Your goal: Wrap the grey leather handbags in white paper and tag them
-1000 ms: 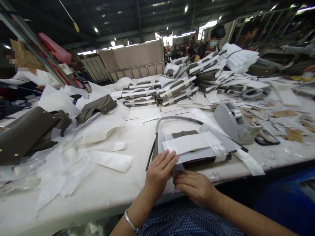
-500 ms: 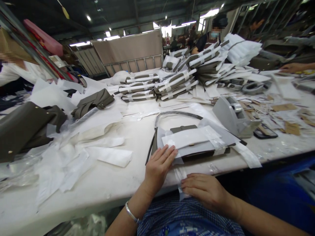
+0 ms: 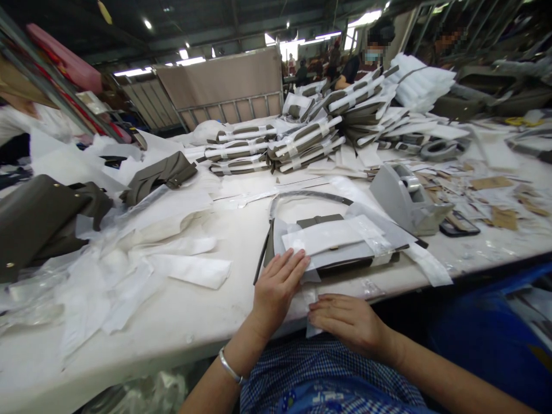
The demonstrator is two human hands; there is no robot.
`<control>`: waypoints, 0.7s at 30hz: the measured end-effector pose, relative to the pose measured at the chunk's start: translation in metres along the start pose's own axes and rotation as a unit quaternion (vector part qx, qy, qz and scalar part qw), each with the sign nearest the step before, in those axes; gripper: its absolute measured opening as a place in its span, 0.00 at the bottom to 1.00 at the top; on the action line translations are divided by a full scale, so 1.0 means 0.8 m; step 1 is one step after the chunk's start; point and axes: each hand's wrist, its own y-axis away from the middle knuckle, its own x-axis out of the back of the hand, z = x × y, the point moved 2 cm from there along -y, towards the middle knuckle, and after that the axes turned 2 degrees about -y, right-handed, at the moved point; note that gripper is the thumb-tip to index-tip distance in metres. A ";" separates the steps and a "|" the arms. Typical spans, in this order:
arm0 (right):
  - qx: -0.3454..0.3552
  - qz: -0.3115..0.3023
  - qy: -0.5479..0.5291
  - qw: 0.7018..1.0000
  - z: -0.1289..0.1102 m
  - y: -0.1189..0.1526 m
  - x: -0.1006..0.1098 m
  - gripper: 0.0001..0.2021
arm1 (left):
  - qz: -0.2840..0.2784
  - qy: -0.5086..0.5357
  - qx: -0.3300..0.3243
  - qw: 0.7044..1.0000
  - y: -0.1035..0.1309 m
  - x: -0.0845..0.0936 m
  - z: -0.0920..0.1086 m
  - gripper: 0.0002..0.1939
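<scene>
I see the right hand [image 3: 351,323], fingers slightly bent, at a translucent strip [image 3: 310,331]; whether it pinches, I cannot tell. The left hand [image 3: 278,280] lies flat, gripping nothing, upon the paper-wrapped handbag [image 3: 319,219] on the table [image 3: 185,313]. Farther are a grey tape dispenser [image 3: 390,192] and stacked bundles [image 3: 244,150].

Just right of the frame's centre, a dark olive bag [image 3: 319,219] lies flat, its curved handle [image 3: 311,196] arching toward the top, a white strip [image 3: 325,236] across it.

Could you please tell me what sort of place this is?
Probably a factory packing area: a partly wrapped bag, a tape dispenser and loose white sheets share a long table.
</scene>
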 end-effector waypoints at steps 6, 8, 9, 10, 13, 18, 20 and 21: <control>-0.049 0.042 -0.025 0.998 -0.021 -0.003 0.005 0.13 | 0.005 -0.009 -0.001 1.000 0.001 -0.001 0.000 0.24; -0.059 0.045 -0.029 0.997 -0.028 -0.001 0.002 0.12 | 0.002 -0.017 -0.002 1.000 0.001 -0.002 0.001 0.24; -0.065 0.043 -0.030 0.997 -0.032 0.001 0.000 0.12 | -0.001 -0.020 -0.002 1.000 0.001 -0.003 0.001 0.24; -0.071 0.040 -0.031 0.996 -0.035 0.003 -0.002 0.13 | -0.002 -0.023 -0.002 1.000 0.001 -0.003 0.001 0.24; -0.083 0.035 -0.033 0.995 -0.044 0.010 -0.005 0.14 | -0.001 -0.029 -0.003 1.000 0.000 -0.004 0.001 0.25; -0.083 0.050 -0.032 0.995 -0.055 0.009 0.001 0.13 | 0.002 -0.037 -0.006 0.999 -0.001 -0.006 0.001 0.26; -0.088 0.051 -0.033 0.994 -0.057 0.002 0.007 0.14 | 0.001 -0.044 -0.009 0.999 0.000 -0.006 0.002 0.26; -0.093 0.050 -0.033 0.994 -0.058 -0.002 0.011 0.14 | 0.000 -0.048 -0.011 0.999 0.001 -0.007 0.003 0.27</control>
